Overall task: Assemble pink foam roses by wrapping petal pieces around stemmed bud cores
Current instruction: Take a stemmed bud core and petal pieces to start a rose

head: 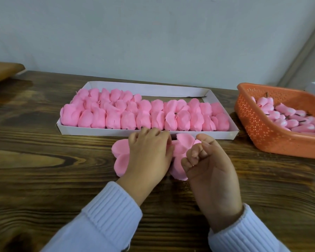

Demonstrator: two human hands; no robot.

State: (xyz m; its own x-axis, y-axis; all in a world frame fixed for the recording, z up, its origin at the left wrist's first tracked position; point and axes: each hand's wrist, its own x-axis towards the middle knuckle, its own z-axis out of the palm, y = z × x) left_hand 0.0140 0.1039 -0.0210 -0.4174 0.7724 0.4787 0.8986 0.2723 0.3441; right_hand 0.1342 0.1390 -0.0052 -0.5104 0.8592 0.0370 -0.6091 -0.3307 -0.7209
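A flat pink foam petal piece (121, 151) lies on the wooden table (62, 179) just in front of the white tray. My left hand (149, 155) lies palm down over its middle, fingers bent and thumb pinching the foam near the centre. More pink petals (183, 142) spread out between my two hands. My right hand (207, 170) hovers at their right edge, its fingers curled into a loose fist with nothing visible inside. No bud core shows under my hands.
A white cardboard tray (171, 133) behind my hands holds several rows of finished pink roses (144, 113). An orange perforated basket (273, 137) at the right holds several stemmed bud cores (287, 122). A wooden board edge (2, 71) sits far left.
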